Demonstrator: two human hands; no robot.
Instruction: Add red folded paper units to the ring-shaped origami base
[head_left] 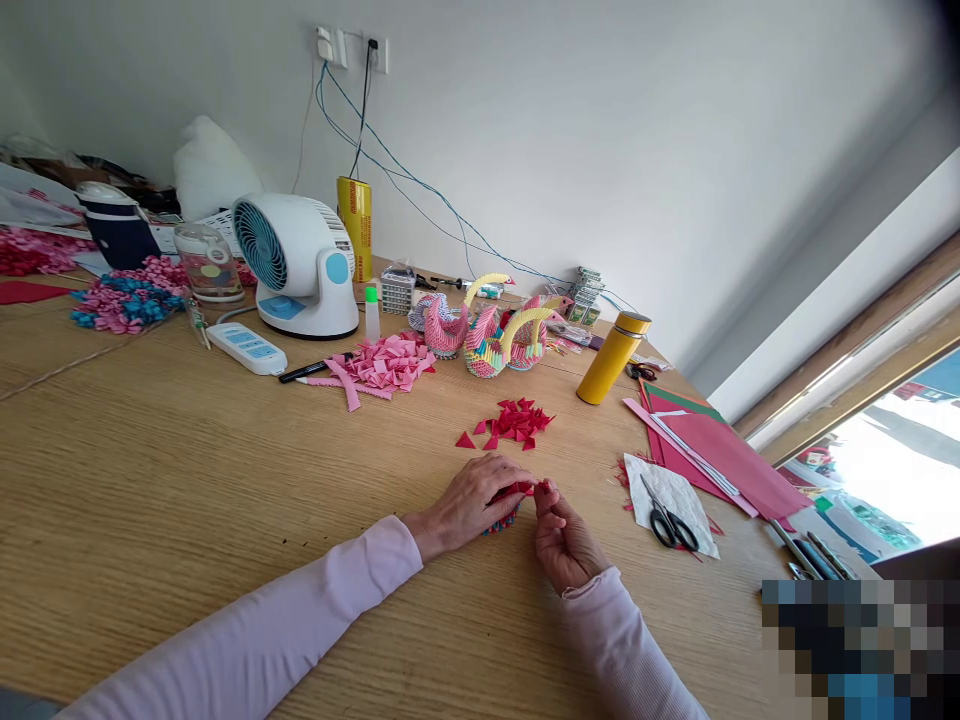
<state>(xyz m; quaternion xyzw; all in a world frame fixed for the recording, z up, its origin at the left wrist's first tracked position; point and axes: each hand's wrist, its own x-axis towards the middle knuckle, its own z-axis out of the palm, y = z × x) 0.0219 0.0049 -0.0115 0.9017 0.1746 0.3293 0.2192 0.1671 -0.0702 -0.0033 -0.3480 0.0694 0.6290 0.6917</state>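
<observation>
Both my hands met low in the centre of the frame, on the wooden table [187, 470]. My left hand [469, 505] lay palm-down, curled over a small paper model [504, 518] built of red, blue and pink folded pieces; only its lower edge and a bit of red showed from under my fingers. My right hand [562, 540] sat just to the right of it, fingertips pinching a red paper piece [541, 488] held against the model's upper right side. So the model was below and between both grips, touching both hands.

Just above the hands, at centre frame, lay a heap of red triangles [514, 420], apart from my fingers. To the right, black-handled scissors [667, 520] rested on a white sheet [660, 485], beside a stack of red paper [720, 450]. Farther up: a yellow flask [611, 358], paper swans [495, 335], a pink pile [382, 365], and a white fan [296, 262] at upper left.
</observation>
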